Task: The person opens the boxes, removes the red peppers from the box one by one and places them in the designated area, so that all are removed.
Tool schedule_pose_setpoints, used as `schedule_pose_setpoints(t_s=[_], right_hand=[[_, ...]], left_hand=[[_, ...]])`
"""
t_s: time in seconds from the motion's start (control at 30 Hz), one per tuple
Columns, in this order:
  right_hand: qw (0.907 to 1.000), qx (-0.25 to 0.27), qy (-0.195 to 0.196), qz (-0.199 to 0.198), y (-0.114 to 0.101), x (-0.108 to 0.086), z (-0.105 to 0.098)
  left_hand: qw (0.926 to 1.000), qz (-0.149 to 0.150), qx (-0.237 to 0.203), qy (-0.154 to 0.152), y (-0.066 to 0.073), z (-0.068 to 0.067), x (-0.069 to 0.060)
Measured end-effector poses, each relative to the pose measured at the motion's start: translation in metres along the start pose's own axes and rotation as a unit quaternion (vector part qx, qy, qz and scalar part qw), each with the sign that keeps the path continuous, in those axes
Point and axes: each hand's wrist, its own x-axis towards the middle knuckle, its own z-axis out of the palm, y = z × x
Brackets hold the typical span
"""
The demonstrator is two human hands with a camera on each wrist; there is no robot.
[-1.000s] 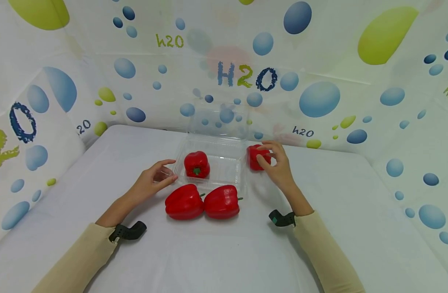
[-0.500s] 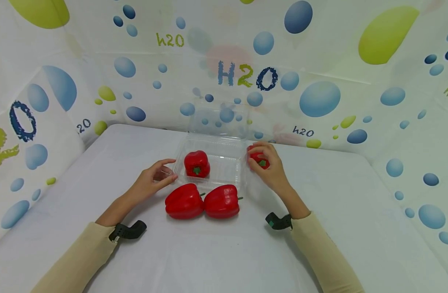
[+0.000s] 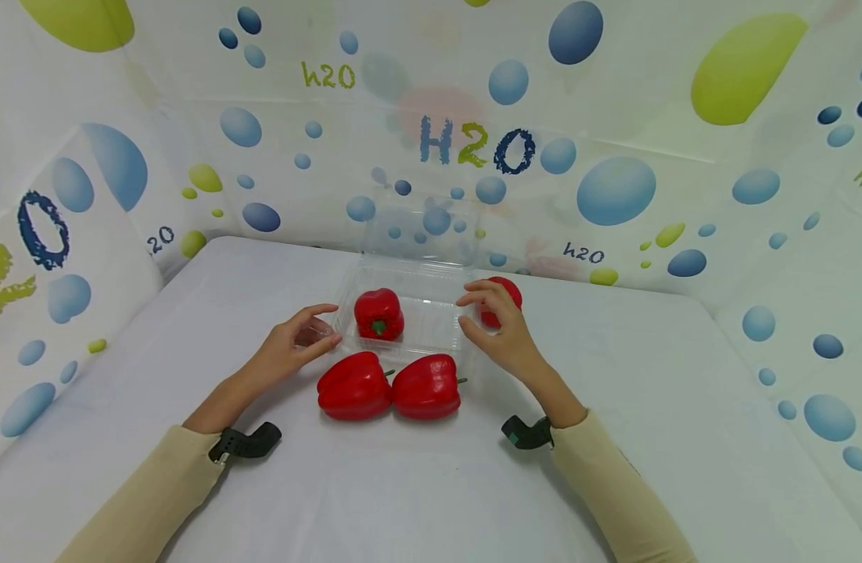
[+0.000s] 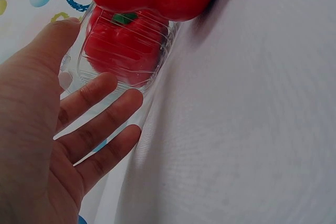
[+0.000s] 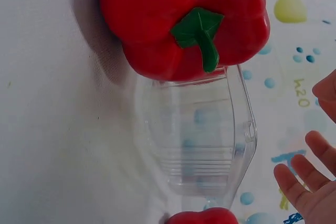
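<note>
A clear plastic clamshell box (image 3: 431, 336) lies on the white cloth, its lid (image 3: 420, 234) raised at the back. One red bell pepper (image 3: 378, 314) is in the box's left part, stem facing me. My left hand (image 3: 297, 340) rests at the box's left wall, thumb and fingers spread. In the left wrist view those fingers (image 4: 100, 124) are loosely extended. My right hand (image 3: 497, 332) hovers by the right rim, thumb and fingers apart, holding nothing. Just behind it sits another red bell pepper (image 3: 511, 292), partly hidden by the hand.
Two larger red bell peppers, one on the left (image 3: 353, 387) and one on the right (image 3: 426, 387), lie side by side before the box. Behind the white-covered table (image 3: 431, 500) hangs a patterned curtain (image 3: 431, 70).
My right hand has let go of the right-hand pepper and shifted left, towards the box's right rim. That pepper has turned slightly. My left hand stays in place.
</note>
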Motion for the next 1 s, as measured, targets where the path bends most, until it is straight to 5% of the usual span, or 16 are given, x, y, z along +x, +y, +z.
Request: schedule_pose_setpoints(t_s=[1.0], right_hand=[[0.9962, 0.054, -0.067, 0.006, -0.003, 0.011, 0.023]], left_hand=[[0.9998, 0.004, -0.022, -0.002, 0.001, 0.0, 0.0]])
